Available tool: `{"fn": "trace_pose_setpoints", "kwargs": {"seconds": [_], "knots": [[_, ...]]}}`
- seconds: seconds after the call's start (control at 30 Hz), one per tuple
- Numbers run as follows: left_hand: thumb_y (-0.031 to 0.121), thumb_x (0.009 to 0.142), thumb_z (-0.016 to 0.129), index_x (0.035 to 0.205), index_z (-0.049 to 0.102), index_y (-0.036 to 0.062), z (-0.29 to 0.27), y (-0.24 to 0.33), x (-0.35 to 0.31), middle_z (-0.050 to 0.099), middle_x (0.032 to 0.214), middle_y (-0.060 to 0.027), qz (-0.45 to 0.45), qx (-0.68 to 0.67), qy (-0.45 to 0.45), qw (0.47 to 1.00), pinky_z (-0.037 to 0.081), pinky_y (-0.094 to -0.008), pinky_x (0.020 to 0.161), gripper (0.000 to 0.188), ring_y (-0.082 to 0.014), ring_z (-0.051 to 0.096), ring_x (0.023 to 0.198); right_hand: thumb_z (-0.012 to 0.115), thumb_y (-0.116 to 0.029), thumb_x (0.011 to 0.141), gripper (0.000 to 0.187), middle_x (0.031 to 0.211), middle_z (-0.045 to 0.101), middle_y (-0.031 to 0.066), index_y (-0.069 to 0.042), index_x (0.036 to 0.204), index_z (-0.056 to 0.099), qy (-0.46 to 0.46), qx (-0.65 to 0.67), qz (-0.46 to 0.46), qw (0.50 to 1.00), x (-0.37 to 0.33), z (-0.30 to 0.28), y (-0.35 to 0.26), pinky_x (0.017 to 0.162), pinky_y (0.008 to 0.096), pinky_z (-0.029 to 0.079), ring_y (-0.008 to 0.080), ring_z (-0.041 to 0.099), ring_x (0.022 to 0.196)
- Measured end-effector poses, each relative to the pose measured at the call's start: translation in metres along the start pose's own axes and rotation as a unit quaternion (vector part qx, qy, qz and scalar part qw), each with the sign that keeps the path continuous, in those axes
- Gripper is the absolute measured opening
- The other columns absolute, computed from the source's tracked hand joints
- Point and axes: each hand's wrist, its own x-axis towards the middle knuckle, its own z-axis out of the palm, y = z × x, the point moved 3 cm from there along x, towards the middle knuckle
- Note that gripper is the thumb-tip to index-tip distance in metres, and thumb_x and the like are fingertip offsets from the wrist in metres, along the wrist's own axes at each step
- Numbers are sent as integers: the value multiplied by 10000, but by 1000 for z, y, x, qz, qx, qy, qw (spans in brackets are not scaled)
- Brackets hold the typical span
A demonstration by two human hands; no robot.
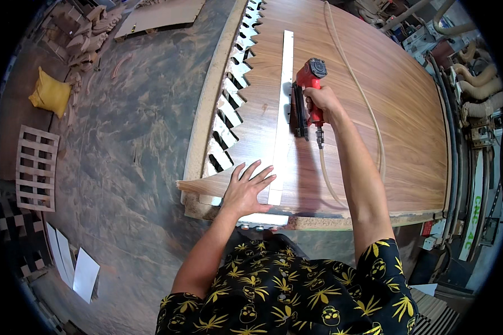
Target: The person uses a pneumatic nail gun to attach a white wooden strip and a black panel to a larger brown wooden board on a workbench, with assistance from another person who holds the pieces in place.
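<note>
My right hand point(323, 100) is wrapped round the handle of a red and black pneumatic nail gun point(310, 75). The tool's magazine side sits close to a long white strip point(284, 106) that runs lengthwise over a wood-grain panel point(335, 162); whether its nose touches the strip is hidden. A pale air hose point(326, 173) joins the bottom of the grip and loops across the panel. With fingers spread, my left hand point(244, 190) lies flat near the panel's close edge, its fingertips at or beside the strip's near end.
Along the panel's left edge lies a row of white toothed pieces point(227, 120) with dark gaps. Machinery with thick hoses point(480, 84) lines the right side. On the dusty floor at left are a yellow sack point(50, 92), a white slatted frame point(37, 167) and white boards point(84, 273).
</note>
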Motion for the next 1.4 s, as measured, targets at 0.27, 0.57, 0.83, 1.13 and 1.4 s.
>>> {"fn": "trace_pose_setpoints", "kwargs": {"seconds": [0.27, 0.57, 0.83, 1.13, 1.4], "knots": [[575, 706, 821, 1480, 567, 278, -1, 0, 1, 415, 1631, 71, -1, 5, -7, 1000, 124, -534, 1269, 868, -226, 270, 1543, 634, -115, 857, 154, 646, 589, 57, -31, 737, 588, 12, 24, 0, 1000, -4, 0, -2, 485, 363, 448, 180, 554, 525], [570, 704, 826, 1482, 563, 283, -5, 0, 0, 418, 1628, 78, -6, 5, -10, 1000, 125, -541, 1271, 870, -223, 266, 1543, 635, -121, 897, 173, 654, 573, 28, -58, 755, 559, 10, 27, -2, 1000, 8, -5, -19, 497, 340, 481, 139, 542, 527], [563, 703, 837, 1477, 572, 274, -4, 0, 1, 405, 1634, 84, -2, 2, -16, 1000, 135, -548, 1267, 868, -227, 253, 1545, 639, -115, 862, 138, 671, 600, 63, -4, 783, 617, 12, 38, -23, 999, 46, -8, -18, 493, 369, 458, 184, 565, 553], [555, 703, 844, 1464, 586, 274, -6, 1, 1, 406, 1633, 90, -5, -4, -19, 1000, 130, -545, 1267, 852, -225, 269, 1539, 642, -111, 886, 163, 644, 568, 30, -70, 751, 561, 5, 32, -25, 999, 59, -8, -24, 468, 348, 475, 150, 547, 522], [552, 702, 847, 1463, 586, 289, -4, 0, 0, 399, 1636, 101, -9, 1, -17, 1000, 121, -529, 1270, 846, -213, 270, 1537, 633, -99, 865, 112, 703, 600, 61, -22, 792, 599, 5, 29, -4, 1000, 63, -7, -27, 515, 374, 477, 189, 578, 580]]}}
